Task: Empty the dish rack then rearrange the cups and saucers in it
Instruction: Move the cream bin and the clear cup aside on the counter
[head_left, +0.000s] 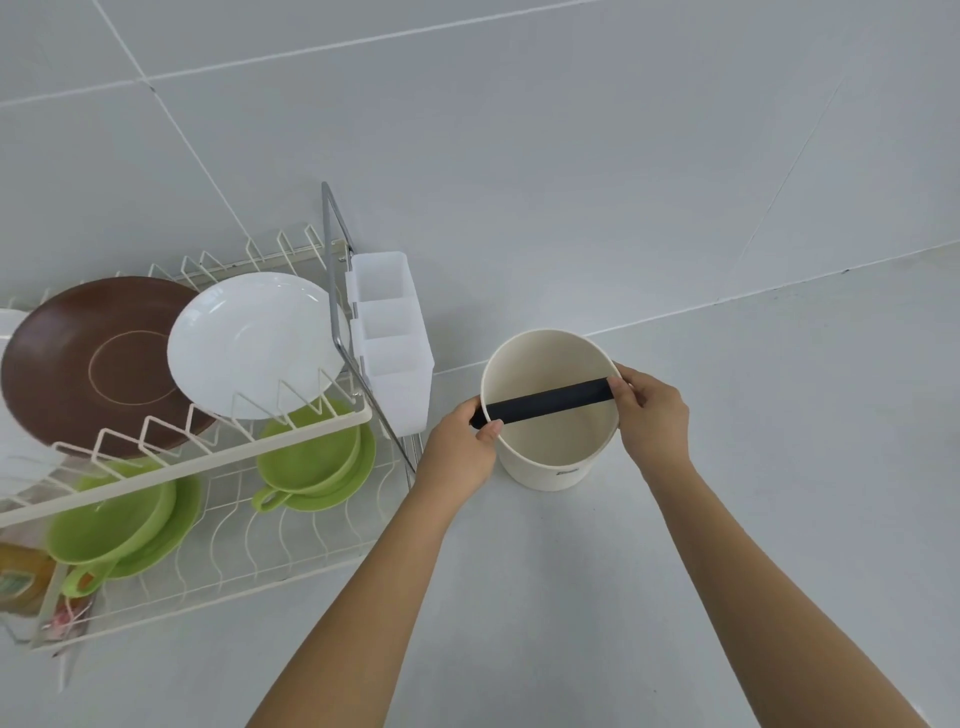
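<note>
A cream two-tier wire dish rack (208, 457) stands at the left. Its upper tier holds a brown saucer (88, 364) and a white saucer (254, 343), both leaning. On the lower tier sit two green cups on green saucers, one to the right (311, 462) and one to the left (114, 525). Right of the rack stands a cream round container (550, 447) with a black bar (545, 401) across its mouth. My left hand (460, 449) pinches the bar's left end at the rim. My right hand (652, 410) pinches its right end.
A white plastic cutlery holder (392, 338) with empty compartments hangs on the rack's right side. A chrome frame bar (337, 291) rises beside it. Colourful packets (26, 577) lie at the far left under the rack. A pale grey counter (675, 571) meets a tiled wall (519, 156).
</note>
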